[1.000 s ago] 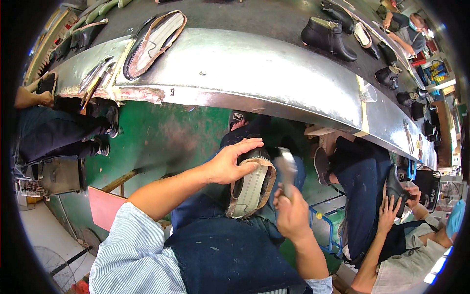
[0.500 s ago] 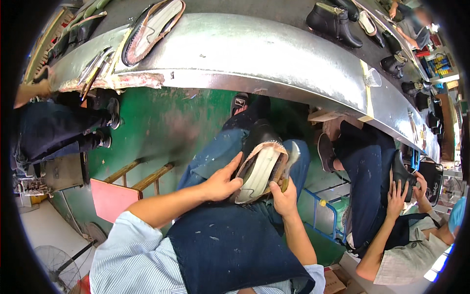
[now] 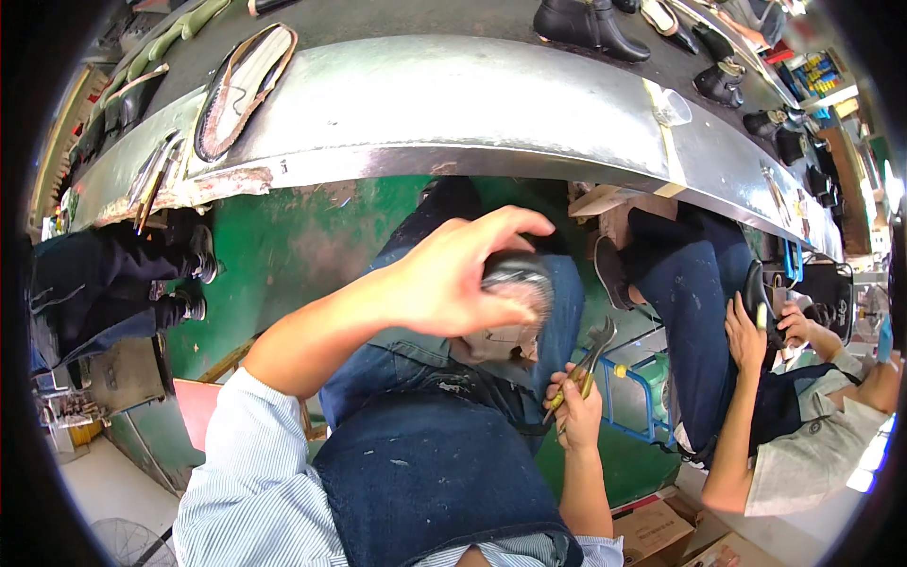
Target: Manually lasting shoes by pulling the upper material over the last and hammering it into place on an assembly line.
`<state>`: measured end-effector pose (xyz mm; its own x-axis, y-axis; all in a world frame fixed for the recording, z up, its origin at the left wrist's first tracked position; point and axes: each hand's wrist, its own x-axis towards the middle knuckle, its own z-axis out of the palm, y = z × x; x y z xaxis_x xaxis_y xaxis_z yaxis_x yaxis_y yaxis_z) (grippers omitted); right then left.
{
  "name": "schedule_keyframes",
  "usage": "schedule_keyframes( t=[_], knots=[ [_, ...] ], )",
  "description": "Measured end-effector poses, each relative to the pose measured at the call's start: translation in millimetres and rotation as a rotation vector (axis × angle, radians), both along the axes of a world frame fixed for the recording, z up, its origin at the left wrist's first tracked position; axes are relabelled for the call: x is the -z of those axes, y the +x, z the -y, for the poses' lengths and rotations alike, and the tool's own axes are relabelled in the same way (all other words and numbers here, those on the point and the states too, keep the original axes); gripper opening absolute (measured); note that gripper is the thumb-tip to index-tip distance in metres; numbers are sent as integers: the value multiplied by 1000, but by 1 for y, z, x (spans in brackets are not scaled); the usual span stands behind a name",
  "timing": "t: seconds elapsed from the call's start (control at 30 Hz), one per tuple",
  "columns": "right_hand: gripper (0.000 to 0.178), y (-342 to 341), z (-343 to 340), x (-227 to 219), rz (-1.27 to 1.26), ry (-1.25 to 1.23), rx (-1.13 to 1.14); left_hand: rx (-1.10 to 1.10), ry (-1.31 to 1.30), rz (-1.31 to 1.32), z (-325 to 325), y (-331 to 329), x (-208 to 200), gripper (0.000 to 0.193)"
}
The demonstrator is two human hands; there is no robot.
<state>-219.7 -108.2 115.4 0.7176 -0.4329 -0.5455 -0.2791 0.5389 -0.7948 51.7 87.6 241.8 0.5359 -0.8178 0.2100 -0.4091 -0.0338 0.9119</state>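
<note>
Over my lap, my left hand (image 3: 439, 279) is wrapped round a black shoe (image 3: 518, 272). The toe points up toward me, and the rest is smeared by motion and partly hidden behind the fingers. Lower and to the right, my right hand (image 3: 578, 416) grips a pair of pincers (image 3: 595, 352) by its yellowish handles, the curved metal jaws pointing up and away from the shoe. A dark blue apron (image 3: 435, 472) covers my lap below both hands.
Across the front runs a metal-edged bench (image 3: 378, 104), bearing an unfinished shoe (image 3: 248, 90), brushes (image 3: 156, 180) and black boots (image 3: 590, 26). A co-worker (image 3: 803, 425) sits at right, handling a dark shoe. Beside my knee stands a blue metal frame (image 3: 638, 397); a pink-topped stool (image 3: 196, 411) is at left.
My left hand has moved from the shoe's side to over it, lifting and turning it. My right hand has come away from the shoe, lower and to the right, with the pincers.
</note>
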Motion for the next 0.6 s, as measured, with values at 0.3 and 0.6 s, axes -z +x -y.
schedule_keyframes(
  t=[0.3,0.6],
  knots=[
    [43,-16,-10,-11,-17,-266,-334,79,372,-392,36,-37,155,101],
    [43,25,7,-50,-153,-787,-851,-396,20,-21,0,-92,156,19]
  ],
)
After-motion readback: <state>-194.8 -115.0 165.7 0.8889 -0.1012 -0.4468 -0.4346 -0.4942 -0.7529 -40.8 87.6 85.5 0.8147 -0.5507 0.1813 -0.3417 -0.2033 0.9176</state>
